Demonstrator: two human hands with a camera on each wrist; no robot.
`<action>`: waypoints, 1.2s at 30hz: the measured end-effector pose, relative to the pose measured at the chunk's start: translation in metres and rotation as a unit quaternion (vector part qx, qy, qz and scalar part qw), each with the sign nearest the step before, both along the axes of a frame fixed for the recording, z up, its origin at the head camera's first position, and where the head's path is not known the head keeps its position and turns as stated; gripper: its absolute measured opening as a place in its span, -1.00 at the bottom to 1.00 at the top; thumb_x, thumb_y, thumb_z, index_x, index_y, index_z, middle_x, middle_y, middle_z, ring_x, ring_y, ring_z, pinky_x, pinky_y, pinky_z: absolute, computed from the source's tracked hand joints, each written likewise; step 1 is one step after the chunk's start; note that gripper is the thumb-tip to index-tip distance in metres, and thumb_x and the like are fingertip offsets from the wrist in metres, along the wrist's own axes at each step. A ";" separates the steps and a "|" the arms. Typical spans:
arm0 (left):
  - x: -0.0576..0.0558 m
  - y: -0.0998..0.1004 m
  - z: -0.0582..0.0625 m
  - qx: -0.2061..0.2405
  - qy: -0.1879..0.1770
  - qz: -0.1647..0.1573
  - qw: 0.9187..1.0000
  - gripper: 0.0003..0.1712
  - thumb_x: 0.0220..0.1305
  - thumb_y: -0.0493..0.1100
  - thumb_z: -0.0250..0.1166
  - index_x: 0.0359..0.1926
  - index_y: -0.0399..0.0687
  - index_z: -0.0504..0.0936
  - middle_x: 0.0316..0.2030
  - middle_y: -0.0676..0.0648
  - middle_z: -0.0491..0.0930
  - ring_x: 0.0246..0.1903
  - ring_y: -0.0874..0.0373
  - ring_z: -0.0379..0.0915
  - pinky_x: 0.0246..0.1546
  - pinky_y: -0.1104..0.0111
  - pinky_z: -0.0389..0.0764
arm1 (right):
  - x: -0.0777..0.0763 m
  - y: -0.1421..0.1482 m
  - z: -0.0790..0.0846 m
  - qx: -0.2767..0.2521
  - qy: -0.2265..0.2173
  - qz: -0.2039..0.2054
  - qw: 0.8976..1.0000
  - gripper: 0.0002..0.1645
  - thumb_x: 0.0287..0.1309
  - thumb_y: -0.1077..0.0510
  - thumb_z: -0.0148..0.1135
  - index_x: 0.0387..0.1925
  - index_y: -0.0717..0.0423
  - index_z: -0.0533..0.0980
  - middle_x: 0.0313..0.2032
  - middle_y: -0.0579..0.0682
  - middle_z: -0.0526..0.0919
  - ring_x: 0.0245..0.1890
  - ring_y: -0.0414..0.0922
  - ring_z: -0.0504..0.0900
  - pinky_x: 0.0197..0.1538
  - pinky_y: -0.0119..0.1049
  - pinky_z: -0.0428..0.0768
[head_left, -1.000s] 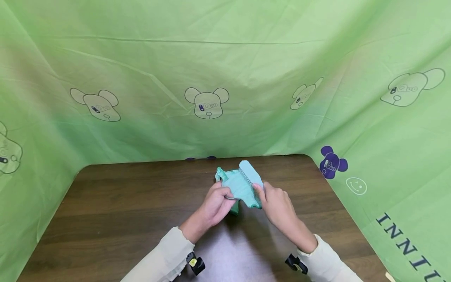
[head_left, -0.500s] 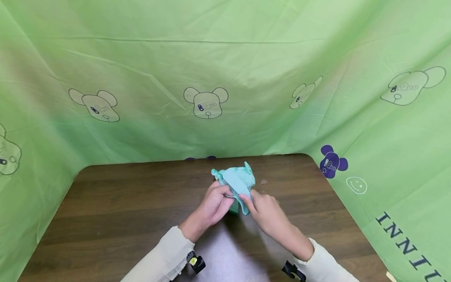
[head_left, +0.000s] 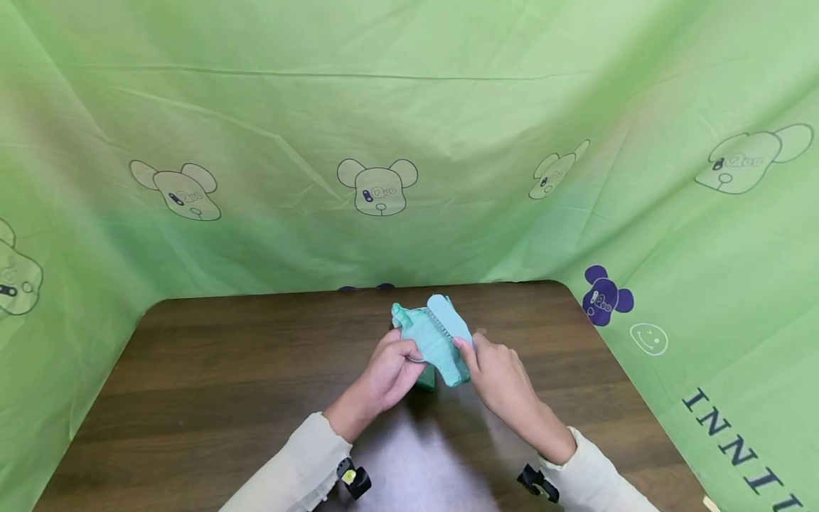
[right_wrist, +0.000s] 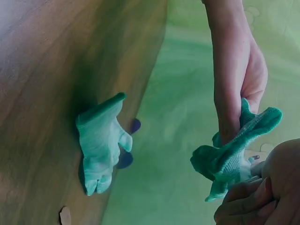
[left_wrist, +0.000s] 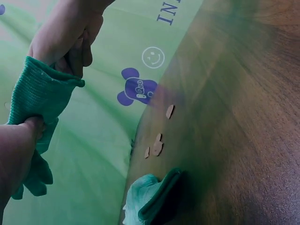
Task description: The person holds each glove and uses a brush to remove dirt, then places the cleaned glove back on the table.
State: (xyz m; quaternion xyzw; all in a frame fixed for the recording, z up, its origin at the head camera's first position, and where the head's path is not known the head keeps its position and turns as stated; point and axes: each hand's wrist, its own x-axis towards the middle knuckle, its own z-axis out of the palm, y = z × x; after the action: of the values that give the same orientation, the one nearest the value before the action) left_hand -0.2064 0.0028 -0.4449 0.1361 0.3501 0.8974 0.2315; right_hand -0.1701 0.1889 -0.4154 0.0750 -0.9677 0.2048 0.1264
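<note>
A green knitted glove (head_left: 422,336) is stretched out above the table, its near-left part pinched between thumb and fingers of my left hand (head_left: 393,375). My right hand (head_left: 504,375) grips a light blue brush (head_left: 446,316), which lies slantwise across the glove's right side, its short toothed row of bristles facing left. In the left wrist view the glove's fingers hang below my left hand, and its cuff reaches up to my right hand (left_wrist: 70,35); the brush is hidden there. A second green glove (right_wrist: 99,147) lies on the table beneath the hands.
Several small flat brown pieces (left_wrist: 158,146) are scattered on the wooden table (head_left: 224,377) near the second glove. Green printed cloth (head_left: 377,107) hangs behind and along both sides of the table. A small black camera (head_left: 354,478) sits on each wrist.
The brush swept left and down across the glove, then came back up to the right. The glove's right side bunched up and spread out again. My left hand kept its hold.
</note>
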 end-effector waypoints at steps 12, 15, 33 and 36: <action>-0.001 -0.001 0.001 -0.003 -0.001 0.012 1.000 0.02 -0.10 -0.60 -0.26 0.54 -0.38 -0.11 0.58 -0.23 0.00 0.57 -0.04 -0.14 0.62 0.07 -0.05 | 0.006 0.000 0.008 -0.049 -0.033 0.027 0.998 -0.55 0.54 -0.09 0.02 -0.49 0.04 0.36 -0.66 -0.14 0.22 -0.64 -0.17 0.29 -0.58 -0.34 0.31; -0.003 0.001 0.003 0.002 0.003 0.008 1.000 0.04 -0.09 -0.61 -0.27 0.56 -0.36 -0.15 0.59 -0.21 -0.04 0.58 -0.04 -0.18 0.63 0.08 -0.07 | 0.012 -0.012 0.007 -0.026 -0.046 0.064 0.997 -0.57 0.53 -0.10 0.03 -0.49 -0.02 0.35 -0.67 -0.19 0.20 -0.64 -0.20 0.27 -0.58 -0.36 0.28; 0.001 0.001 0.005 -0.015 0.011 -0.007 1.000 0.02 -0.05 -0.59 -0.28 0.57 -0.33 -0.16 0.61 -0.21 -0.06 0.60 -0.06 -0.20 0.62 0.04 -0.07 | 0.000 0.004 0.004 -0.018 -0.015 -0.005 1.000 -0.52 0.53 -0.10 0.04 -0.50 0.06 0.32 -0.68 -0.10 0.21 -0.64 -0.08 0.33 -0.59 -0.26 0.33; 0.001 0.000 0.004 -0.020 0.010 0.001 1.000 0.01 -0.09 -0.59 -0.27 0.54 -0.35 -0.10 0.58 -0.20 0.00 0.56 -0.02 -0.13 0.61 0.07 -0.01 | -0.002 0.010 0.007 -0.034 -0.026 -0.024 0.999 -0.50 0.55 -0.11 -0.02 -0.49 0.09 0.33 -0.66 -0.08 0.23 -0.63 -0.08 0.32 -0.58 -0.27 0.32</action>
State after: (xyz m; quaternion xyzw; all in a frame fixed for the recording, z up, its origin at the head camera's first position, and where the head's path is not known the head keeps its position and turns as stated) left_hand -0.2057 0.0030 -0.4406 0.1398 0.3708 0.8890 0.2297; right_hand -0.1725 0.1992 -0.4081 0.0424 -0.9646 0.2366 0.1088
